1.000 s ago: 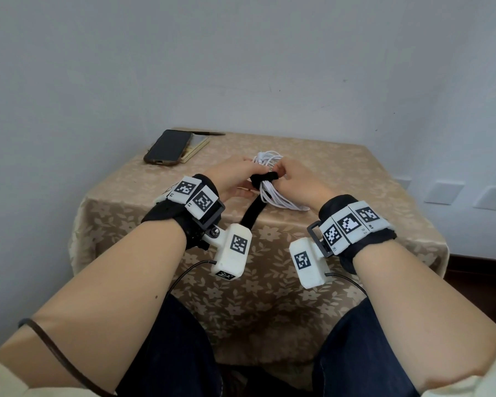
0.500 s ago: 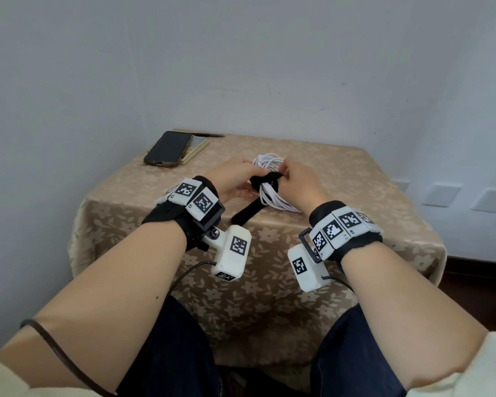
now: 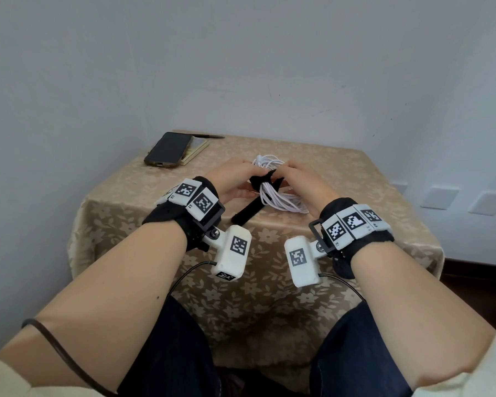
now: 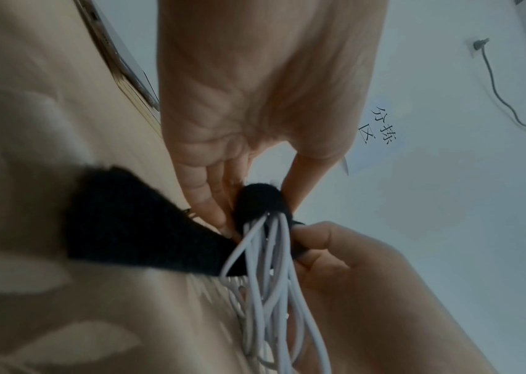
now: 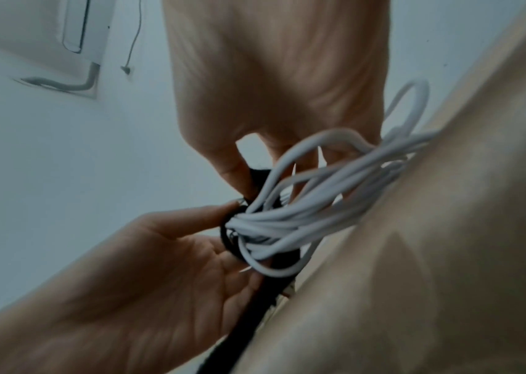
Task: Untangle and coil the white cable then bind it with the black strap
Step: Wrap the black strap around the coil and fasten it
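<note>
The white cable (image 3: 281,200) is a coiled bundle held low over the table between both hands. A black strap (image 3: 259,183) is wrapped around its middle, and the strap's long tail (image 3: 245,212) lies on the cloth towards me. My left hand (image 3: 241,181) pinches the wrapped strap (image 4: 261,200) between thumb and fingers. My right hand (image 3: 291,179) pinches the strap's short end (image 5: 256,177) beside the cable loops (image 5: 303,215). In the left wrist view the tail (image 4: 133,222) runs left and the cable (image 4: 267,278) hangs down.
The small table (image 3: 355,196) has a beige flowered cloth and stands in a corner between two walls. At its far left a dark phone (image 3: 168,149) lies on a notebook (image 3: 196,147) with a pen behind it. My knees are under the near edge.
The strap's tail has swung leftward and now lies on the cloth. My right wrist shifted left, then back right and rolled, while both hands kept hold of the strap on the bundle.
</note>
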